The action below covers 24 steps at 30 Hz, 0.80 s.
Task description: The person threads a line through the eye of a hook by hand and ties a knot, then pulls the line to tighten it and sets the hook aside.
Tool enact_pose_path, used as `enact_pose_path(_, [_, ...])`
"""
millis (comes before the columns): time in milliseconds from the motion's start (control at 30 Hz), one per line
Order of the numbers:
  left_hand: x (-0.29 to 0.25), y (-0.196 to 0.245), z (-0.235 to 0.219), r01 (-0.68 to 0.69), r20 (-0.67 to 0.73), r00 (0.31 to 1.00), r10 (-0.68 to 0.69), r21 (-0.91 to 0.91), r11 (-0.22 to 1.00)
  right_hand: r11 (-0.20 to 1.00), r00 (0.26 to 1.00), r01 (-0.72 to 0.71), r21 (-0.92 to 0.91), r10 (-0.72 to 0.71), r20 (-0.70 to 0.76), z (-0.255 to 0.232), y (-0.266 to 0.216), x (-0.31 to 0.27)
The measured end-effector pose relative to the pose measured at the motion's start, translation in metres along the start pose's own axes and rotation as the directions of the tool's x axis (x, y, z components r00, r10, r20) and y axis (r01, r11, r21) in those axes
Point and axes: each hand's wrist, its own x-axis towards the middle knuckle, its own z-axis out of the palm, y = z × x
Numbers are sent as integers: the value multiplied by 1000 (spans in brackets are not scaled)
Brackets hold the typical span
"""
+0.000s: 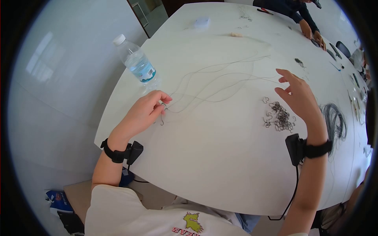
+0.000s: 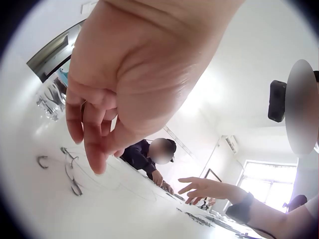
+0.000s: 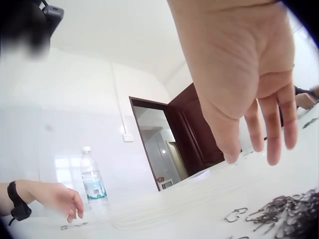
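Hooks (image 2: 70,169) under left hand (image 2: 114,84): plain only in wrist view.

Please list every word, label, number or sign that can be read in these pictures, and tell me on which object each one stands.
None can be read with certainty.
Water bottle label: blue and white print, too small.
White T-shirt print: red letters under a green figure, cut by the frame edge, unreadable.
Blue packet on the floor: print too blurred.
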Motion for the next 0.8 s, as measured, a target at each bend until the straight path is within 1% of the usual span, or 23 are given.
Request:
enact_pose_path(33, [1,-2,1,-32,-37,999,34,51,998,1000,1000,4,5,-4,4,-4,-4,-5])
enact_pose_path(67, [3,-3,3,-27,-38,999,29,54,998,998,1000,-6,60,6,9,-10,-10,-10])
enact_pose_path(100, [5,-4,4,-54,-89,994,63,99,994,993,1000,-18,115,17,15,-14,-15,-15])
enact_pose_path(133, [5,-5,5,-79,-138,985,100,147,986,992,1000,-17,121,15,17,-16,-16,-19])
enact_pose_path(167, [5,-6,5,-75,-137,986,96,152,986,989,1000,-7,151,7,1,-17,-17,-23])
enact_pose_path(233, [5,-7,3,-73,-72,992,104,345,936,982,1000,2,189,2,-18,-20,-18,-28])
enact_pose_path(300, [1,-14,3,-66,-36,996,85,375,925,990,999,32,135,-32,-2,-23,-18,-34])
enact_pose_path(367, [-5,-12,-1,-61,-3,998,68,399,915,988,1000,16,150,-16,-1,-29,-20,-38])
enact_pose_path(433, [-11,-1,-7,92,29,993,-118,446,890,986,1000,-1,164,0,6,-32,-20,-41])
enact_pose_path(467, [-11,0,-6,95,32,992,-122,448,889,990,999,28,140,-24,-26,-32,-19,-42])
enact_pose_path(500, [-8,2,-5,115,-61,993,-99,408,906,992,997,57,116,-51,-60,-33,-20,-42])
enact_pose_path(533, [-6,4,-5,131,-156,985,-78,367,921,991,997,60,120,-53,-60,-34,-21,-43])
enact_pose_path(633, [5,-13,1,98,-173,984,-39,350,932,995,998,37,97,-32,-51,-36,-26,-45])
enact_pose_path(667, [8,-16,2,95,-172,984,-35,353,931,995,1000,23,96,-21,-24,-37,-27,-46])
enact_pose_path(700, [10,-19,3,90,-138,990,-41,373,924,995,1000,6,96,-7,4,-39,-27,-47])
enact_pose_path(733, [12,-20,2,84,-103,994,-47,393,916,995,1000,1,97,-1,2,-40,-26,-48])
enact_pose_path(767, [11,-19,-1,78,-97,994,-43,394,916,995,1000,2,100,-3,6,-40,-24,-49])
enact_pose_path(800, [7,-15,-4,128,-54,992,-116,463,877,995,1000,2,101,-3,11,-41,-22,-50])
